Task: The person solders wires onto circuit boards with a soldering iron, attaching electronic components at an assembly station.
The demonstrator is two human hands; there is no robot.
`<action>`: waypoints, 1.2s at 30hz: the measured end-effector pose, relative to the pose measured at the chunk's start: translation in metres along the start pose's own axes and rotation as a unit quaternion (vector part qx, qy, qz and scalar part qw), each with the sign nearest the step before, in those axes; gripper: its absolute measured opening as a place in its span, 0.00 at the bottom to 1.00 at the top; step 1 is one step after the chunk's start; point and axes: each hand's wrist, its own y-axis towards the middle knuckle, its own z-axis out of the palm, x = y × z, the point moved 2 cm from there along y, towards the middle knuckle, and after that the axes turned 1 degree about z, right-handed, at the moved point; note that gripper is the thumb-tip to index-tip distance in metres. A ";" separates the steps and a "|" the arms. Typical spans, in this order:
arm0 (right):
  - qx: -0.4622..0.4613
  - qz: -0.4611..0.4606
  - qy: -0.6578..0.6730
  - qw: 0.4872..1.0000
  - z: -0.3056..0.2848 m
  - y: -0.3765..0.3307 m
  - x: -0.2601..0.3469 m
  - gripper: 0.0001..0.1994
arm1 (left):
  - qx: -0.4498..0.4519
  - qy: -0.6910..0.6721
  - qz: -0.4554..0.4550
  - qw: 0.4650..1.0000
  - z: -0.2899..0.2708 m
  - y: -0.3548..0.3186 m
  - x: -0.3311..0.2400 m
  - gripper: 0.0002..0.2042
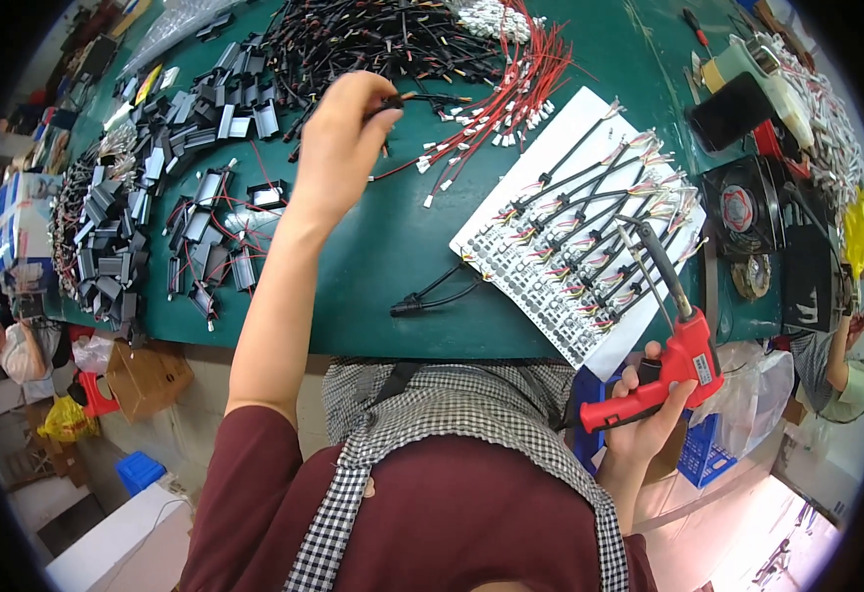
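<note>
Two hands (338,138) (639,434) holding cable (393,102), soldering gun (690,360)

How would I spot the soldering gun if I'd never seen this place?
Find the green table, then the white sheet of small boards and black cables on it. At the sheet's lower right, the right hand grips the soldering gun. Its chunky red body and long metal nose set it apart from the thin cables.

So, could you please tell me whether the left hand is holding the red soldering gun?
No, the right hand holds the red soldering gun.
</note>
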 end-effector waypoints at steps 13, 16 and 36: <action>0.066 -0.001 -0.244 0.968 0.076 0.001 -0.009 0.21 | 0.423 -0.472 -0.263 0.727 0.030 -0.097 -0.124 0.11; 0.086 0.009 -0.308 0.947 0.080 0.003 -0.015 0.19 | 0.418 -0.479 -0.276 0.721 0.039 -0.108 -0.123 0.07; 0.103 0.035 -0.237 0.965 0.078 0.011 -0.017 0.17 | 0.457 -0.497 -0.290 0.678 0.049 -0.112 -0.121 0.07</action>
